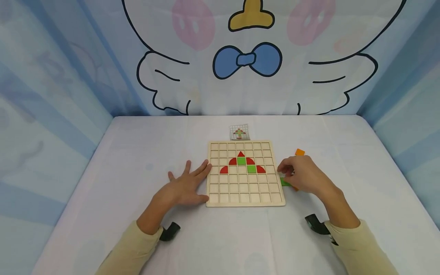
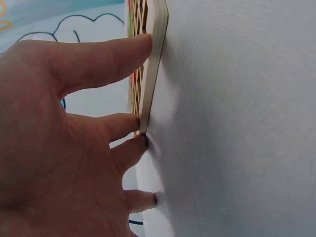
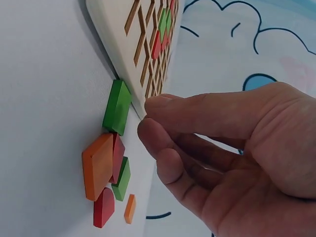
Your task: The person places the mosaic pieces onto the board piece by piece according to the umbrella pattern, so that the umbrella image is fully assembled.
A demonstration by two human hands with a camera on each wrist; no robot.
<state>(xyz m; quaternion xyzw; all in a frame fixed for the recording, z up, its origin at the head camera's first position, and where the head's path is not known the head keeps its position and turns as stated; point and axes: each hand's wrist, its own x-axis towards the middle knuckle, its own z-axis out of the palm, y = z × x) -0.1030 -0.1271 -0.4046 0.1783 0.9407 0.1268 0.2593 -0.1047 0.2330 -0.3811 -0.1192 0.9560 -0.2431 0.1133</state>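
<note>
A square wooden grid board (image 1: pixel 233 188) lies on the table with several red and green pieces in its cells. Among them are a red triangle (image 1: pixel 240 154) at the top, a green square (image 1: pixel 241 160) below it, and red quarter-round pieces to the sides. My left hand (image 1: pixel 187 187) rests with spread fingers against the board's left edge, thumb near the lower corner. Beyond the right edge, my right hand (image 1: pixel 304 173) hovers over loose pieces, its fingers loosely bent. No piece shows between its thumb and fingertips in the right wrist view.
Beside the board lie loose blocks: a green block (image 3: pixel 117 107) at its edge, an orange block (image 3: pixel 98 167), a red block (image 3: pixel 104 208) and others. A small pattern card (image 1: pixel 239 132) lies behind the board. A printed curtain (image 1: pixel 247 95) hangs behind the table.
</note>
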